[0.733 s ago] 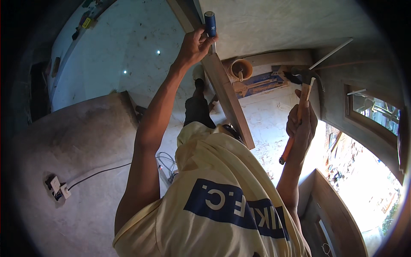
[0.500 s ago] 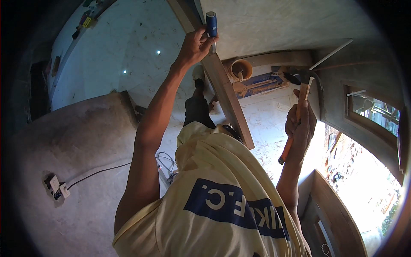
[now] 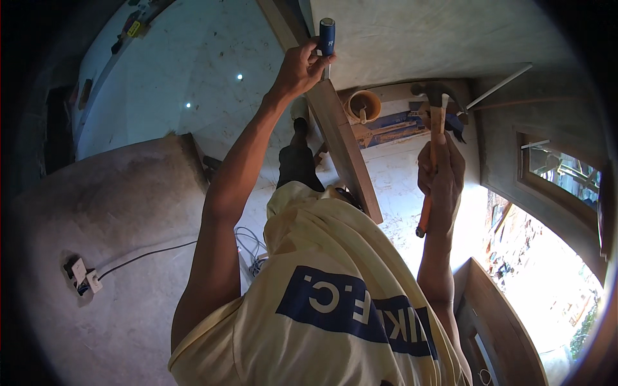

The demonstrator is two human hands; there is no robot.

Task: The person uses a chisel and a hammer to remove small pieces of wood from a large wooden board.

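Observation:
My left hand (image 3: 301, 67) grips the blue handle of a chisel-like tool (image 3: 327, 37), held upright with its metal shaft at the long wooden beam (image 3: 347, 151); whether the tip touches the wood I cannot tell. Raised to the right of the beam, my right hand (image 3: 443, 167) is closed on the handle of a claw hammer (image 3: 432, 94), apart from the blue handle, its dark head uppermost. My cream shirt and dark trouser leg fill the lower middle, partly hiding the beam's near side.
An orange bucket (image 3: 362, 101) and a long blue tool or board (image 3: 386, 128) lie beyond the beam. A socket with cable (image 3: 90, 278) is on the grey surface at lower left. A framed window (image 3: 563, 170), bright opening and wooden panel (image 3: 499, 321) are at the right.
My right hand and the hammer have shifted leftward and slightly up, toward the blue handle. My left hand and its tool have moved a little to the right.

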